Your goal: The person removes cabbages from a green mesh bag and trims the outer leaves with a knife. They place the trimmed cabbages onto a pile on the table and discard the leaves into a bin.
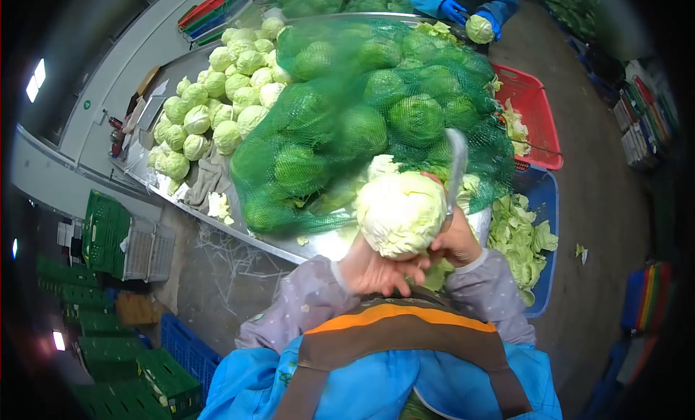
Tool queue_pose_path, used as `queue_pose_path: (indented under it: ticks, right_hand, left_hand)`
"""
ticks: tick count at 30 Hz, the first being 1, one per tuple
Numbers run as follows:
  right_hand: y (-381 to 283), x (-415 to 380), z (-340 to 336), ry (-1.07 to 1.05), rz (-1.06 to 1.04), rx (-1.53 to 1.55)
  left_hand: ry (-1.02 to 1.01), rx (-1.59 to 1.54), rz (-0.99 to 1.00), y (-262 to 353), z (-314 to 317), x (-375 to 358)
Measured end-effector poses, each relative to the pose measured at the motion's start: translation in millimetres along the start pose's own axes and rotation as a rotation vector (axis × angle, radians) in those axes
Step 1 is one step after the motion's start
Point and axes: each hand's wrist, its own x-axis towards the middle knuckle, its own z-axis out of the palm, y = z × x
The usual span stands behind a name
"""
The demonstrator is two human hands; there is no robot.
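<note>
A pale, trimmed cabbage (pixel 400 213) is held up in front of my apron. My left hand (pixel 371 268) supports it from below and the left, palm turned up and fingers curled beneath. My right hand (pixel 459 239) grips a knife (pixel 456 166), its blade pointing up along the cabbage's right side. Some right-hand fingers also touch the cabbage, and the handle is mostly hidden in that hand. Just beyond, green mesh sacks (pixel 311 137) full of cabbages cover much of the metal table (pixel 279 252).
Bare cabbages (pixel 210 116) are piled at the table's left, near a grey cloth (pixel 208 179). To the right stand a red crate (pixel 539 119) and a blue crate (pixel 552 224) with leaves. Across the table, a co-worker's blue-gloved hands hold another cabbage (pixel 479 29). Green crates (pixel 108 228) stand at left.
</note>
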Motion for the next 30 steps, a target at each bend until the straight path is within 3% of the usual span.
queue_pose_path:
  ticks: [1,2,4,5,7,10,11,13,15,17,18,19,20,21,22,23,25,26,28,30]
  right_hand:
    - [4,-3,-4,0.009,0.009,0.071]
    - [6,-9,-4,0.048,0.014,0.087]
    - [11,-13,-4,0.094,0.018,0.119]
    - [11,-14,-4,0.102,-0.015,0.051]
    - [13,-16,-6,0.102,-0.034,-0.022]
    - [16,-15,-11,0.049,-0.052,-0.181]
    - [17,-16,-12,0.069,-0.050,-0.074]
    - [24,-28,-22,0.116,-0.056,0.036]
    - [37,-40,-46,0.120,0.150,0.220]
    - [41,-40,-48,0.175,0.119,0.183]
    - [33,-38,-48,0.224,0.172,0.154]
    - [26,-35,-45,0.270,0.232,0.127]
    - [12,-31,-35,0.289,0.249,-0.056]
    - [0,-29,-19,0.284,0.258,-0.051]
    - [-11,-26,-1,0.333,0.277,-0.200]
    - [-19,-23,12,0.376,0.290,-0.355]
    - [-28,-26,7,0.321,0.279,-0.410]
    - [-28,-29,-5,0.361,0.237,-0.478]
    - [-24,-34,-22,0.500,0.108,-0.613]
    - [-18,-39,-26,0.498,0.074,-0.587]
  left_hand:
    - [0.203,0.207,-0.114,2,-3,-10]
    - [0.201,0.202,-0.110,2,2,-15]
    - [0.888,0.738,0.407,-1,22,-26]
    - [1.044,0.964,0.505,-1,38,-28]
    - [0.939,1.182,0.708,2,51,-23]
    - [1.031,1.374,0.677,14,49,-7]
    - [1.021,1.376,0.675,12,50,-5]
    - [0.907,1.088,0.843,-1,50,-8]
    - [0.864,0.986,0.856,-6,34,-21]
    - [1.052,1.601,0.657,-5,8,-48]
    - [1.107,1.885,0.662,4,-23,-67]
    - [1.079,2.143,0.817,8,-9,-68]
    - [1.024,1.933,0.884,12,5,-60]
    - [0.970,1.719,0.944,11,19,-46]
    - [0.777,1.233,0.823,4,38,-27]
    - [0.751,0.709,0.708,-3,62,2]
    - [0.524,0.552,0.646,9,33,7]
    - [0.521,0.558,0.659,8,29,8]
    - [0.436,0.236,0.695,-1,22,8]
    - [0.421,0.236,0.689,-1,18,5]
